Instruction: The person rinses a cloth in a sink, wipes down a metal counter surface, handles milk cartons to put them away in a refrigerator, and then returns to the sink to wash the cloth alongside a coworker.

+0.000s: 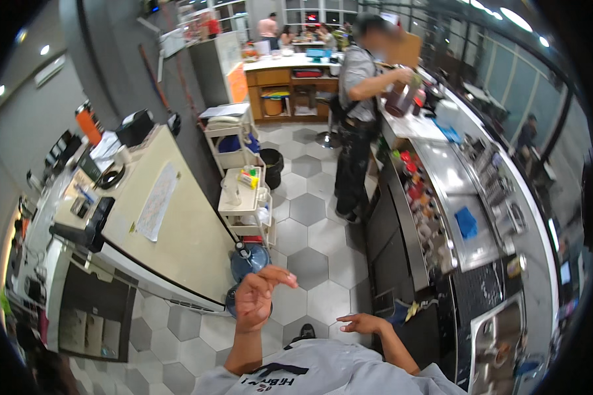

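Note:
My left hand [259, 298] is raised in front of my grey shirt, fingers bent and apart, with nothing in it. Behind it, on the floor, stand blue water jugs [249, 261] next to the side of a cream refrigerator [178, 232]. My right hand [363, 324] hangs lower, palm down and empty, its fingers spread over the hexagon-tiled floor [328, 301]. Nearest to it is the dark counter front, where a yellow and blue cloth [410, 312] hangs. A dark shoe [307, 331] shows between my hands.
A co-worker [360, 98] stands ahead at the right counter, holding a pitcher of dark liquid [400, 101]. Bottles [415, 182] fill a rack below a steel worktop with a blue cloth [466, 223]. A sink [499, 335] is at right; a cream trolley [242, 190] and black bin [272, 168] stand left.

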Demonstrator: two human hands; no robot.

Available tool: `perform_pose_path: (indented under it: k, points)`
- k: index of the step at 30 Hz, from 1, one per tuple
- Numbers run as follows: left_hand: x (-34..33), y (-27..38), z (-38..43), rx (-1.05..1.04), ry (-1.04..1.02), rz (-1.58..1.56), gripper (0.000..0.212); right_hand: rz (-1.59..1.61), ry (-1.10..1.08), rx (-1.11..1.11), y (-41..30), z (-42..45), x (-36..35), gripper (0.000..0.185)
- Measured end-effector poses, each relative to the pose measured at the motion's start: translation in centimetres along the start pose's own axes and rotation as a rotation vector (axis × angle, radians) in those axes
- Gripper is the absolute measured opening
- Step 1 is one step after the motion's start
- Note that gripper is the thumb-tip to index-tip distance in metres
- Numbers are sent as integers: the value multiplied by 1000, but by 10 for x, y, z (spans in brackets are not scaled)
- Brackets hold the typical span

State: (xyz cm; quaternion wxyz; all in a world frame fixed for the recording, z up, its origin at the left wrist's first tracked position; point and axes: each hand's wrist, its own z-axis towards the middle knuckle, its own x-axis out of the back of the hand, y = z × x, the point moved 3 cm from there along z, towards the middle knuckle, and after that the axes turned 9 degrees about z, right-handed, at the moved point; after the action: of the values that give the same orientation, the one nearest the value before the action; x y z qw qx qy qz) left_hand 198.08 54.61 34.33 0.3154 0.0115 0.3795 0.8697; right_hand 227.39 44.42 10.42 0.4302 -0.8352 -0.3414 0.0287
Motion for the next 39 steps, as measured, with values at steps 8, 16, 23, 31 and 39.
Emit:
perform_pose_path:
  k: [8, 16, 23, 31, 39]
  points:
    - [-184, 120, 55, -491, -582, -779, 43, 290, 798, 24, 196, -136, -121, 58]
    - [-330, 181, -8, -585, -718, -1129, 44, 536, 1032, -460, 282, -279, -279, 61]
    - [-392, 210, -58, -527, -770, -1197, 46, 686, 828, -645, 347, -302, -405, 67]
    - [-439, 210, -83, -430, -818, -1334, 47, 730, 1070, -581, 374, -312, -397, 62]
    - [-465, 183, -82, -359, -824, -1389, 49, 792, 1043, -532, 332, -323, -364, 62]
